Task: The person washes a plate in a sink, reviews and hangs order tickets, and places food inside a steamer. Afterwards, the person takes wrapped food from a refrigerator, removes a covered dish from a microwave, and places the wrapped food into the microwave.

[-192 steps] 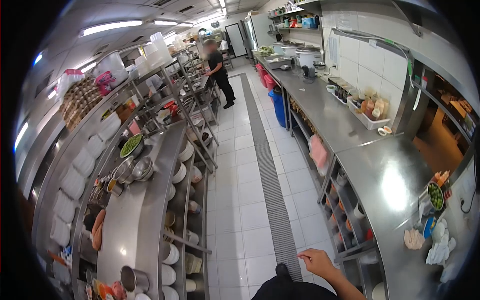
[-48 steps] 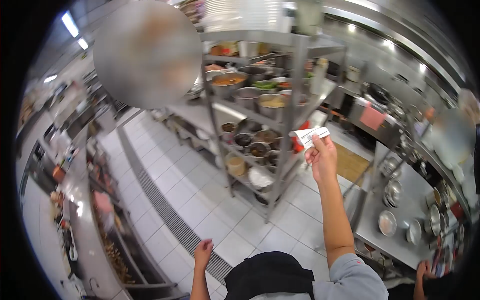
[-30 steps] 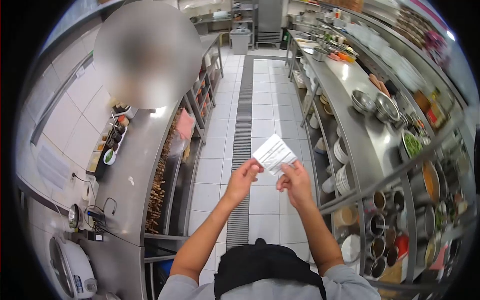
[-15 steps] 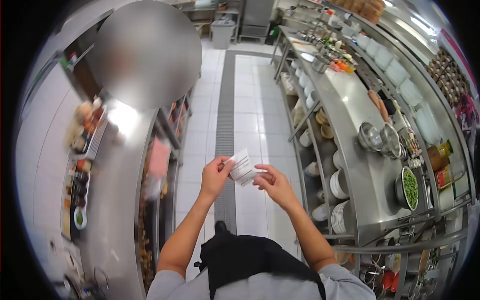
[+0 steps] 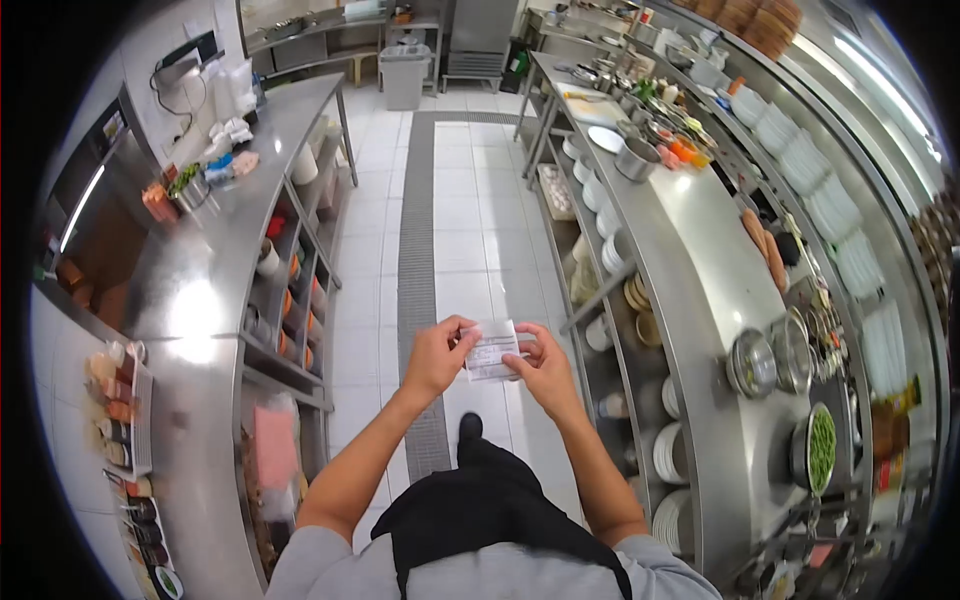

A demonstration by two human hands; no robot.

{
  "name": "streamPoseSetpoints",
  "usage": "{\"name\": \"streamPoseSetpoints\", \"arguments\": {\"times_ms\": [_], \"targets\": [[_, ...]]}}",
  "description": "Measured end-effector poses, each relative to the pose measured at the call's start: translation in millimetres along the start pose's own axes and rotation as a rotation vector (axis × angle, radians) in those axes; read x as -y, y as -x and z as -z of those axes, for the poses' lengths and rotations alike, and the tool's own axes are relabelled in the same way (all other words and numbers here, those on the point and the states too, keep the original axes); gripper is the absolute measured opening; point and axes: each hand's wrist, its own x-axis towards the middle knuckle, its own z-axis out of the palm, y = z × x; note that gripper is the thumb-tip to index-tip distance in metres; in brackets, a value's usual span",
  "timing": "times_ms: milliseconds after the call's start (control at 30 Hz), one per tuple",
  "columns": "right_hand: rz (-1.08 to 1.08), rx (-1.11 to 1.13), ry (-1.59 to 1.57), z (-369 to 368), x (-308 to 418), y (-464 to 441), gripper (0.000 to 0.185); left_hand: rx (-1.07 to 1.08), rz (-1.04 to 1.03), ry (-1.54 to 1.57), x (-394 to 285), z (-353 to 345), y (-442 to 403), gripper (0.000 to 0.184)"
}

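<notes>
A small white printed paper slip [image 5: 493, 352] is held out in front of my body, above the tiled floor. My left hand [image 5: 440, 356] pinches its left edge between thumb and fingers. On the other side, my right hand [image 5: 543, 368] grips the right edge, its thumb lying over the front. Dark printed lines cross the slip, too small to read. Below my arms are a black apron [image 5: 470, 515] and one dark shoe [image 5: 470, 427].
Steel counters flank the aisle. On the right counter [image 5: 690, 290] stand metal bowls [image 5: 752, 362], a bowl of chopped greens [image 5: 820, 450] and a pot [image 5: 637, 158]. A floor drain [image 5: 418, 250] runs along the aisle. A grey bin [image 5: 404, 75] stands at the far end.
The slip has turned from tilted to nearly upright, and my right hand has closed on its edge. The view has moved along the aisle; the blurred-out figure at left is gone.
</notes>
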Motion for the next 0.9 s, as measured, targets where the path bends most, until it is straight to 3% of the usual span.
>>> {"name": "streamPoseSetpoints", "arguments": {"times_ms": [67,200,300,400,467,500,567,600,733,767,833,867,900], "targets": [[0.024,-0.005,0.021,7,2,-57,0.045,-0.018,-0.046,-0.013,6,10,-48,0.022],[-0.034,0.051,0.09,21,7,-167,0.044,0.001,0.053,0.106,10,42,-127,0.02],[0.022,0.036,0.243,45,17,-244,0.043,-0.157,0.09,0.21,50,81,-180,0.021],[0.003,-0.012,0.2,76,27,-315,0.043,-0.357,0.187,0.163,101,121,-223,0.02],[0.178,-0.256,0.228,107,18,-367,0.036,-0.402,0.297,0.074,135,145,-257,0.019],[0.187,-0.402,0.361,124,22,-388,0.031,-0.376,0.286,0.076,150,152,-282,0.019],[0.192,-0.502,0.218,170,14,-437,0.028,-0.408,0.388,0.037,172,169,-331,0.019],[0.142,-0.557,0.232,178,43,-450,0.023,-0.377,0.391,0.036,177,175,-362,0.019],[0.18,-0.714,0.328,241,90,-530,0.009,-0.317,0.277,0.037,173,181,-509,0.02],[0.191,-0.732,0.335,255,111,-549,0.009,-0.287,0.259,0.03,169,179,-548,0.02],[0.187,-0.886,0.715,274,151,-576,0.015,-0.217,0.154,0.017,152,166,-619,0.019],[0.174,-0.912,0.708,285,164,-592,0.015,-0.163,0.057,0.001,139,157,-654,0.019],[0.298,-0.931,0.728,299,177,-610,0.016,-0.118,0.037,-0.02,118,147,-684,0.017]]}}
